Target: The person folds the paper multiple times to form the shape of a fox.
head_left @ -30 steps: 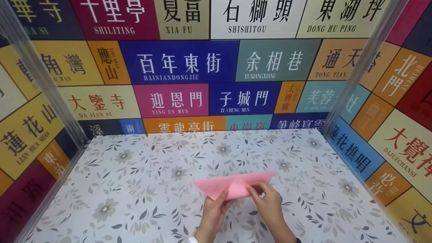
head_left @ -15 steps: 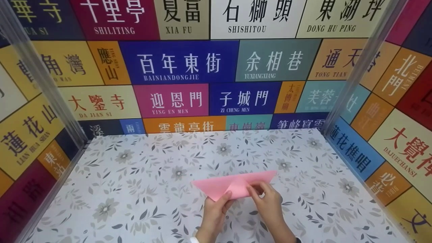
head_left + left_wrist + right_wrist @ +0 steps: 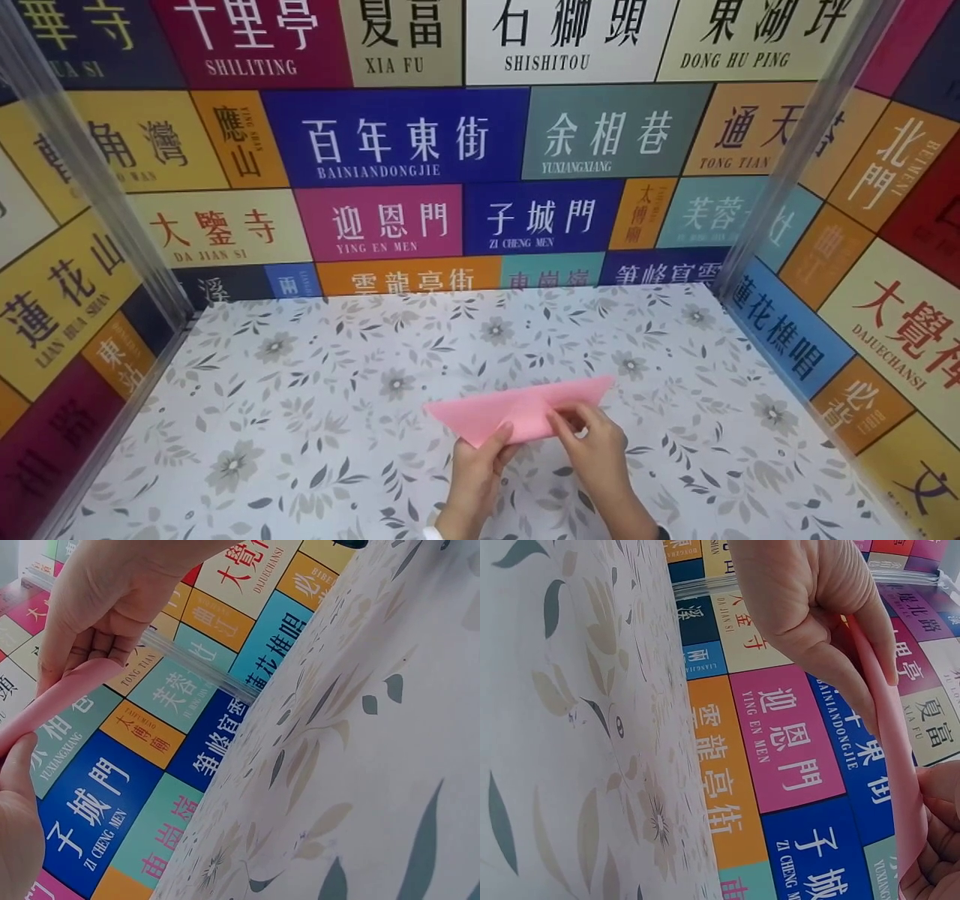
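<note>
A sheet of pink paper point(image 3: 480, 414), folded into a long shape with pointed side corners, is held over the table in the head view. My left hand point(image 3: 478, 466) pinches its near edge left of the middle, thumb on top. Farther right, my right hand point(image 3: 600, 446) pinches the same edge between thumb and fingers. The folded edge of the pink paper point(image 3: 64, 701) looks rounded in the left wrist view, with the right hand point(image 3: 112, 600) above it. Seen from the right wrist, the left hand point(image 3: 817, 615) grips the far end of the rounded pink strip point(image 3: 897, 757).
A white table point(image 3: 315, 420) with a grey leaf and flower print spreads under the hands. Colourful panels with large characters point(image 3: 397, 139) stand behind it and along both sides. Clear plastic strips point(image 3: 780, 157) run down the corners.
The raised triangular flap in the middle of the paper has flattened under the fingers. Both hands keep nearly the same place and hold.
</note>
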{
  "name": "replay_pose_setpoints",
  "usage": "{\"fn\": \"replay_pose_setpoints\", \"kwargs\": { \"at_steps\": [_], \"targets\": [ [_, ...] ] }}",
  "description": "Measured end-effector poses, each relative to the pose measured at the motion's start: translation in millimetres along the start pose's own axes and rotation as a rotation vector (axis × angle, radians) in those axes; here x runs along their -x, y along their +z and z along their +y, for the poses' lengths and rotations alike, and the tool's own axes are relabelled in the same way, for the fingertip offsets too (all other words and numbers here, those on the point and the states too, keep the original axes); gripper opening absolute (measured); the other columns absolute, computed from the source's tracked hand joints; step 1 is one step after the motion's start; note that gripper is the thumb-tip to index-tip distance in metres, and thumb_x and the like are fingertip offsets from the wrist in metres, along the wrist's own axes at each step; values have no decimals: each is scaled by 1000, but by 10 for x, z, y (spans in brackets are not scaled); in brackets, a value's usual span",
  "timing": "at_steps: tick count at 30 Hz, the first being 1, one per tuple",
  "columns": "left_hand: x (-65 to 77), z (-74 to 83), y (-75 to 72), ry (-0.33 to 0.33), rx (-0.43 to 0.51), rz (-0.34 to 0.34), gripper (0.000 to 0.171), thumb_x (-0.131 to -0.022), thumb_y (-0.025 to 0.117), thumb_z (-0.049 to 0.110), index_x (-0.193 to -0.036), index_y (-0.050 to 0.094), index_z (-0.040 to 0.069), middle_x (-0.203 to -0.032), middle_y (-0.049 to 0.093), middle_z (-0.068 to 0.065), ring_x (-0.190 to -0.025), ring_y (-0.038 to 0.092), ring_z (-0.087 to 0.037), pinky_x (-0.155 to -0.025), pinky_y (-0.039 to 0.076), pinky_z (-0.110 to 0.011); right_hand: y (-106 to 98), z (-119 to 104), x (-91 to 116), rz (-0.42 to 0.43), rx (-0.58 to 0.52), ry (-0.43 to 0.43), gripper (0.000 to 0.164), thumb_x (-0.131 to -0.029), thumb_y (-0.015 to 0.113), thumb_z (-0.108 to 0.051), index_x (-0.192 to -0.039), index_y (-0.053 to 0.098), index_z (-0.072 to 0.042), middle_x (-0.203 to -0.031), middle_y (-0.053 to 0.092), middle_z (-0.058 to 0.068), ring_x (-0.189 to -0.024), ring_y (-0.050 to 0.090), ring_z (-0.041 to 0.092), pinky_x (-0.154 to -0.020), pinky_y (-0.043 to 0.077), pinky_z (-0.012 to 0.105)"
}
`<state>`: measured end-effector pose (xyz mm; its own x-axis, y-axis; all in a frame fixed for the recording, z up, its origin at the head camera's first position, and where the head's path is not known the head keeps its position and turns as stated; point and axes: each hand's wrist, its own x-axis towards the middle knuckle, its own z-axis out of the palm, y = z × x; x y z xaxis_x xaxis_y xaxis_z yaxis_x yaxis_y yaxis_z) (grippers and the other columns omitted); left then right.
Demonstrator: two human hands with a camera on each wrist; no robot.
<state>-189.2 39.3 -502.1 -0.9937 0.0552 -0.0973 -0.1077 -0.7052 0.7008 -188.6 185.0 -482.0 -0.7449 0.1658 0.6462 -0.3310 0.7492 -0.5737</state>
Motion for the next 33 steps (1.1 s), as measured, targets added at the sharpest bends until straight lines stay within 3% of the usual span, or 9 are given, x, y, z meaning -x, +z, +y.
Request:
{"fn": "replay_pose_setpoints", "kwargs": {
  "at_steps": [15,23,27,30,33],
  "targets": [
    [-2,-40,2,33,-63,12,56,-79,63,4,-124,31,-8,-112,52,-22,-99,59,-30,-84,47,-33,6,20,-22,50,-10,-88,12,-70,75,-15,-72,63,-14,-65,55,-10,-56,47,1,-51,37,10],
    [4,-57,1,18,-85,45,54,-79,63,5,-122,34,-8,-109,54,-22,-96,60,-30,-82,48,-32,16,32,-6,63,26,-89,14,-69,76,-18,-74,63,-14,-66,55,-9,-57,47,0,-50,40,14],
    [-14,-39,3,12,-87,49,55,-79,62,6,-123,33,-8,-111,53,-23,-97,60,-29,-83,48,-32,10,12,-19,103,-28,-75,28,-70,75,-16,-93,61,-9,-85,57,-1,-79,50,8,-65,41,17],
    [-23,-8,-6,11,-89,58,56,-80,62,8,-125,32,-6,-112,52,-23,-96,61,-29,-83,48,-31,-15,-13,-27,142,-151,-42,48,-72,72,-9,-114,50,-1,-110,50,10,-103,43,19,-83,35,21],
    [-33,25,-7,15,-56,71,56,-79,62,8,-125,31,-4,-112,52,-22,-96,61,-29,-83,48,-31,-73,-29,-33,137,-335,105,61,-77,68,-7,-127,35,4,-126,37,16,-118,33,26,-96,30,32]
  ]
}}
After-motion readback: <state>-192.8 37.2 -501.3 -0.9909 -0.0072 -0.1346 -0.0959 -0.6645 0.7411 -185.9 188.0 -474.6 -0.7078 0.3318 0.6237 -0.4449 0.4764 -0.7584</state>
